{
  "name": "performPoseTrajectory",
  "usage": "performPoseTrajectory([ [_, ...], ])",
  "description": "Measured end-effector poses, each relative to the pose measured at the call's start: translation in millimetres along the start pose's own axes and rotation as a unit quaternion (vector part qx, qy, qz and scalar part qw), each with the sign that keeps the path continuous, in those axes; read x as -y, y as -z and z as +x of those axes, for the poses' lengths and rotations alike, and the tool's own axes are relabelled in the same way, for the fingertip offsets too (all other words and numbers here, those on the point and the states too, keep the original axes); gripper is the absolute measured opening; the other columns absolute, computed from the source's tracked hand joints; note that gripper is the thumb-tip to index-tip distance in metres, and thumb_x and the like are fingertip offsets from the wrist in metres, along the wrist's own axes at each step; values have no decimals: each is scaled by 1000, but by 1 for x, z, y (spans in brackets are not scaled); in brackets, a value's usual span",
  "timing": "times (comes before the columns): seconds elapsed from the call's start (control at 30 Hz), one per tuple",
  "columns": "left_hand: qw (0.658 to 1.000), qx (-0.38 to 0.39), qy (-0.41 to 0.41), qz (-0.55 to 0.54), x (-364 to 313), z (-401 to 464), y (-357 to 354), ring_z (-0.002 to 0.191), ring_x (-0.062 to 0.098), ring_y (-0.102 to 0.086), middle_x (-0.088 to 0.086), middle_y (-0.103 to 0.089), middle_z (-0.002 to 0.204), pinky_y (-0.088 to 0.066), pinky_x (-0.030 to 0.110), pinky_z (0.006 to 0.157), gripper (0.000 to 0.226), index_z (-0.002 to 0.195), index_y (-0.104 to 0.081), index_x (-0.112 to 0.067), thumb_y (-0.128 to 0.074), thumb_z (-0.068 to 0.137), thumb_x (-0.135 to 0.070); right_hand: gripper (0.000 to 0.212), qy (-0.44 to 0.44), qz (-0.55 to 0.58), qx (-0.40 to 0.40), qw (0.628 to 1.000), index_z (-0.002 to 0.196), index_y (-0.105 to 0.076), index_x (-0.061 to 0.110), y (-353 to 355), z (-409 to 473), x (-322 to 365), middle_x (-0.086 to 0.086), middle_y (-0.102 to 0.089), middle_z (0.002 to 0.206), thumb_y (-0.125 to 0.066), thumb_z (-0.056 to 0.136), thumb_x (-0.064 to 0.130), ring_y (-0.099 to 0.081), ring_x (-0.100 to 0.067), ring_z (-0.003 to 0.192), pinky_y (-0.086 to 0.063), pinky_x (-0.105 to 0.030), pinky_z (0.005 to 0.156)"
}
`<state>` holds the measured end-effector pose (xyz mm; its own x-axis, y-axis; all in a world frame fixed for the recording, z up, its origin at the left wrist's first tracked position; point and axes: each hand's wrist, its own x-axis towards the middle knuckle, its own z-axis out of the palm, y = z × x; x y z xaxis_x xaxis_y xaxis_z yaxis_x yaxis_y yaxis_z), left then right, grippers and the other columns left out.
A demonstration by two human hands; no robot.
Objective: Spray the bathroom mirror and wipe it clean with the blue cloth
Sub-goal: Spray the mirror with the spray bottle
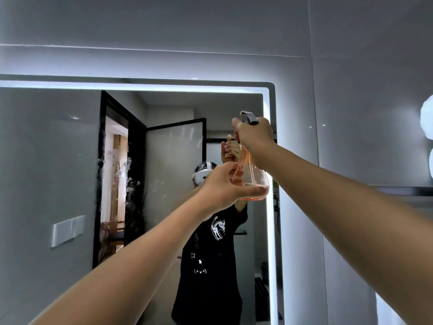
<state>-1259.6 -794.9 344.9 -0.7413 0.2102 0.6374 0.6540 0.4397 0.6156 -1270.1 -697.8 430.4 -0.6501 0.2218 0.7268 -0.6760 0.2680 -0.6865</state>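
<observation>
Fingers of right hand point(254, 134) curled round spray bottle point(249, 177) neck | left hand point(222, 184) cups base | mirror point(58, 172) streaked

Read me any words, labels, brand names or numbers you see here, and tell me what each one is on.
"(^v^)": a small face made of symbols, on the black shirt reflected in the mirror, mirrored.
No words, brands or numbers anywhere; the shirt's other prints are a cat figure and stars.
The spray bottle shows no label.
</observation>
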Motion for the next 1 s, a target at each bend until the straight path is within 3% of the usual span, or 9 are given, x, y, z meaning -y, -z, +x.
performPoseTrajectory([
  [0.17,1000,3,0,-4,-2,-2,-3,103,7,-61,-8,-64,114,-51,30,93,81,128,-54,-20,-87,60,-49,22,15,4,-5,1000,90,-58,13,2,-1,-1,-1,-61,77,-58,95,34,-57,-5,57,-37,-17,48],
  [0.27,1000,6,4,-12,0,-2,-5,101,8,-62,-7,-64,112,-51,28,86,81,129,-53,-20,-87,60,-46,23,15,10,-12,1000,81,-56,15,4,-3,-1,2,-55,67,-61,93,34,-55,-4,49,-35,-11,37],
  [0.4,1000,5,2,-10,3,-1,-7,105,8,-61,-6,-63,117,-49,25,91,90,134,-50,-15,-87,58,-46,32,17,-8,-22,1000,70,-52,13,4,-6,-2,2,-51,57,-62,93,32,-51,-7,43,-32,-11,31],
  [0.53,1000,3,3,8,5,-4,-5,105,7,-60,-9,-63,116,-50,32,95,95,132,-52,-20,-86,51,-58,21,10,-4,9,1000,86,-55,8,3,-7,-2,-3,-59,72,-62,93,27,-51,-3,46,-30,-8,29],
  [0.7,1000,-1,0,-7,5,-9,5,95,3,-66,-11,-68,108,-51,23,86,69,121,-58,-23,-87,62,-43,19,10,-11,43,999,84,-55,9,-4,-9,4,-2,-53,69,-62,92,24,-52,-10,54,-37,-11,35],
  [0.77,1000,-1,1,-24,4,-12,11,85,-2,-69,-12,-70,98,-53,20,81,55,113,-60,-24,-87,66,-33,19,17,-12,45,999,82,-60,7,-11,-10,8,-11,-64,75,-63,90,24,-58,-17,62,-49,-21,50],
  [0.87,1000,-11,1,-18,4,-16,18,91,3,-68,-10,-71,101,-54,25,85,56,113,-61,-22,-88,66,-34,28,16,0,39,999,86,-67,-2,-21,-13,13,-19,-71,91,-65,86,26,-60,-22,73,-55,-41,78],
  [1.0,1000,-18,9,-2,5,-19,28,99,7,-65,-8,-69,106,-48,18,82,59,114,-59,-21,-88,65,-35,29,16,11,35,999,68,-53,12,-30,-18,17,-8,-61,78,-63,89,29,-60,-24,77,-53,-44,83],
])
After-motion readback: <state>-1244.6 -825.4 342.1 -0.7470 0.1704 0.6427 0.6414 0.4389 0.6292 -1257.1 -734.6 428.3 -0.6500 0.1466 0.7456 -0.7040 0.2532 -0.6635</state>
